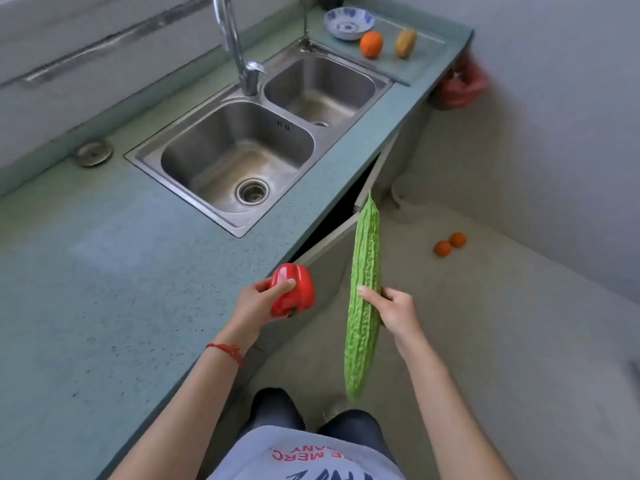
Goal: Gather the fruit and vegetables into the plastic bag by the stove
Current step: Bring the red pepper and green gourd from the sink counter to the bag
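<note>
My left hand (pixel 258 303) grips a shiny red bell pepper (pixel 294 289) just past the counter's front edge. My right hand (pixel 393 310) holds a long bumpy green bitter gourd (pixel 363 271) around its middle, upright over the floor. An orange (pixel 371 44) and a brownish fruit (pixel 406 42) lie on the far end of the counter beside a blue-patterned bowl (pixel 349 23). Two small oranges (pixel 449 244) lie on the floor by the wall. A red plastic bag (pixel 462 85) hangs beyond the counter's far end. No stove is in view.
A steel double sink (pixel 242 157) with a tall tap (pixel 239 46) is set into the green counter (pixel 104 271). A round metal lid (pixel 93 153) lies left of the sink. Below the sink a cabinet door (pixel 332 244) stands ajar.
</note>
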`<control>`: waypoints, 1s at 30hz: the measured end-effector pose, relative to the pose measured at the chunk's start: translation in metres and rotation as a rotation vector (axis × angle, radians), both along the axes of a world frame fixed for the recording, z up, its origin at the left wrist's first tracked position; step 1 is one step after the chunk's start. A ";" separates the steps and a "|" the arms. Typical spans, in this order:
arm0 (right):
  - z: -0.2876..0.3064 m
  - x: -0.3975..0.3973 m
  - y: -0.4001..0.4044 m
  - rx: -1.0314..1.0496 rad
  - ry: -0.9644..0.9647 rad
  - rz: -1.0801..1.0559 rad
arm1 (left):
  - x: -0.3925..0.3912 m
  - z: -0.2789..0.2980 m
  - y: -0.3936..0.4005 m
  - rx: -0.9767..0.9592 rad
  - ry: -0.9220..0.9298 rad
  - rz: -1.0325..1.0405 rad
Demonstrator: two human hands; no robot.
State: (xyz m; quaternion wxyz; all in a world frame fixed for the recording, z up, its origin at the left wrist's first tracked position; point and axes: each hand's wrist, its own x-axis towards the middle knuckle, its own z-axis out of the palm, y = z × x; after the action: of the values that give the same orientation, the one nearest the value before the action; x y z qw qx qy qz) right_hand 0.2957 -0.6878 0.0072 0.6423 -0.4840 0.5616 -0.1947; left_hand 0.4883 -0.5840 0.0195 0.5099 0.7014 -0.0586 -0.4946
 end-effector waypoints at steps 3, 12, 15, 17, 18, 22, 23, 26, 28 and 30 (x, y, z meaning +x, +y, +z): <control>-0.003 -0.050 -0.007 0.000 0.005 -0.134 | -0.038 0.003 -0.028 -0.001 -0.037 -0.134; -0.008 -0.168 0.005 0.006 -0.002 -0.533 | -0.143 0.001 -0.099 -0.012 -0.038 -0.521; -0.011 -0.197 0.016 0.017 -0.002 -0.660 | -0.174 -0.003 -0.122 0.015 -0.027 -0.647; -0.014 -0.213 0.023 0.030 0.006 -0.749 | -0.194 -0.010 -0.137 0.026 -0.026 -0.728; -0.016 -0.221 0.027 0.037 0.014 -0.796 | -0.204 -0.013 -0.145 0.032 -0.030 -0.772; -0.022 -0.245 0.039 0.064 0.056 -0.986 | -0.242 -0.021 -0.172 0.062 -0.045 -0.967; -0.023 -0.249 0.043 0.069 0.071 -1.026 | -0.252 -0.022 -0.178 0.071 -0.042 -1.011; -0.023 -0.259 0.054 0.085 0.090 -1.158 | -0.281 -0.024 -0.196 0.067 -0.034 -1.152; -0.022 -0.264 0.062 0.099 0.094 -1.247 | -0.300 -0.025 -0.205 0.065 -0.038 -1.251; -0.022 -0.267 0.071 0.099 0.079 -1.333 | -0.318 -0.026 -0.211 0.058 -0.054 -1.354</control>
State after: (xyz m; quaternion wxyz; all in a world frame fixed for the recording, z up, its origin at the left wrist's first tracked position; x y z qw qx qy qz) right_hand 0.0284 -0.6165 -0.0147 0.3850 -0.0102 0.7718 -0.5060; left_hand 0.1701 -0.7949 -0.0062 0.0670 0.5353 -0.4844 -0.6887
